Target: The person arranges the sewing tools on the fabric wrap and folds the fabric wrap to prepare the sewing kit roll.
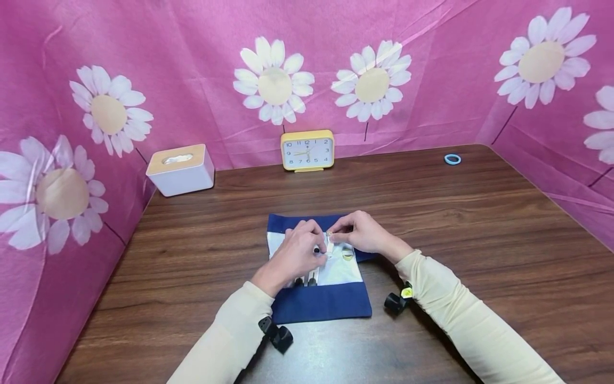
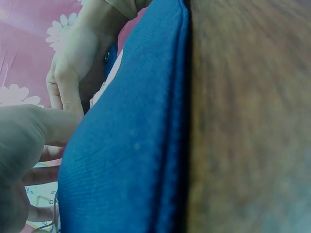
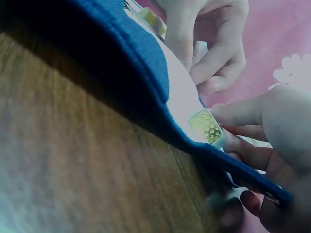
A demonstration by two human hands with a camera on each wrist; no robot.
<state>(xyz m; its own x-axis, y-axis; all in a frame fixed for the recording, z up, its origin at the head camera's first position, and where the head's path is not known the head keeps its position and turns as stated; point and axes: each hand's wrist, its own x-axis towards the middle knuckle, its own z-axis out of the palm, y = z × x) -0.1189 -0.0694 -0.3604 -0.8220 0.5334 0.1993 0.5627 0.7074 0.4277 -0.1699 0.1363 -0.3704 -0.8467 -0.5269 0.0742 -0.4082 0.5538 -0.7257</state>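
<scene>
A navy-and-white fabric pouch (image 1: 321, 303) lies spread open on the table (image 1: 201, 298), navy bands along its near and far edges. Two dark-handled tools (image 1: 312, 279) sit in its near part, partly hidden. A slim white strip (image 1: 330, 247) runs upright between the left hand (image 1: 298, 249) and right hand (image 1: 363, 233), pinched by both; beside it, a gold dimpled piece (image 3: 208, 127) rests against the white lining.

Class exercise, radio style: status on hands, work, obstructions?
Right bare hand pinches small white strip. Left bare hand beside it, grip unclear. Navy-and-white fabric case open, partly hidden by hands.
</scene>
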